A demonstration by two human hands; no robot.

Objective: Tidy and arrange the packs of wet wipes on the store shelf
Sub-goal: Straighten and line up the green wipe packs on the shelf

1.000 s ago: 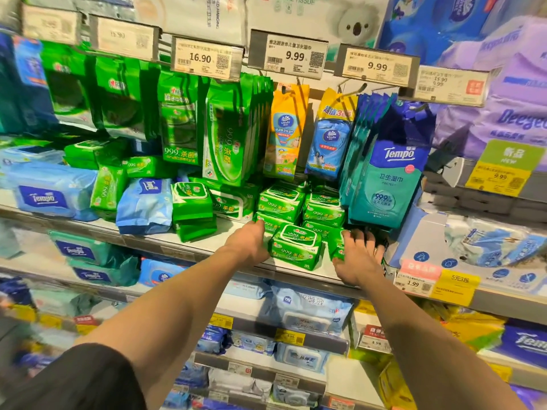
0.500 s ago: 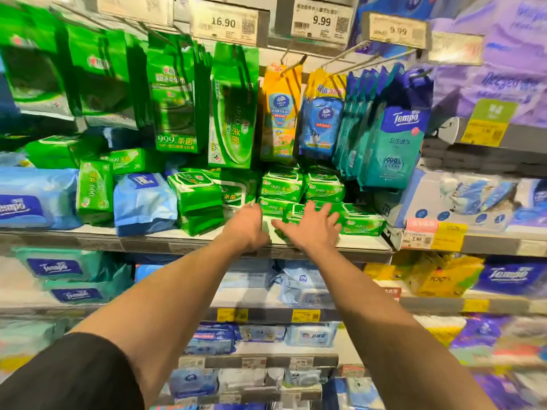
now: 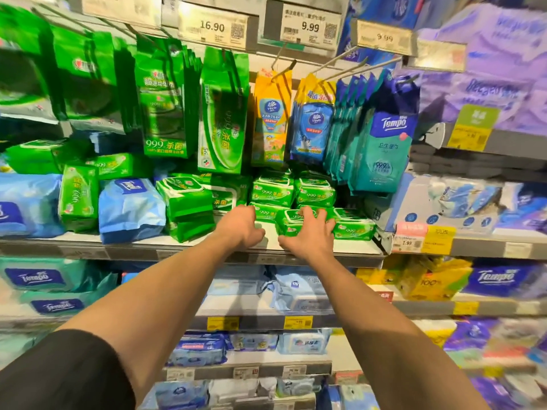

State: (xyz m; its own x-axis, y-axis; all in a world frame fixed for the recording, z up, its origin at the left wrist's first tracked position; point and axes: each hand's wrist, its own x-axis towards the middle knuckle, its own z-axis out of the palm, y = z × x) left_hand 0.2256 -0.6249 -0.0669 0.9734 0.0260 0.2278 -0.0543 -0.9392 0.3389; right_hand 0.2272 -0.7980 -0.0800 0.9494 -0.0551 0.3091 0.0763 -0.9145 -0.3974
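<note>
Small green wet-wipe packs lie on the middle shelf (image 3: 177, 247). My right hand (image 3: 307, 232) lies spread over one front pack (image 3: 288, 224), fingers on top and thumb at its front edge. A second front pack (image 3: 353, 227) sits right beside it. Behind them stand two short stacks of the same green packs (image 3: 272, 187) (image 3: 316, 189). My left hand (image 3: 239, 226) rests on the bare shelf just left of the gripped pack, fingers loosely bent near a low green pack (image 3: 265, 213), holding nothing.
Tall green (image 3: 223, 113), yellow (image 3: 269, 119) and teal Tempo (image 3: 381, 149) packs hang from pegs just above the stacks. Left on the shelf are a tilted green stack (image 3: 185, 208) and a blue pack (image 3: 130, 208). A white box (image 3: 444, 202) borders the right.
My right hand moved left from the shelf's right end onto the front green pack. The packs now sit further back. The view shifted down and left; my left hand barely moved.
</note>
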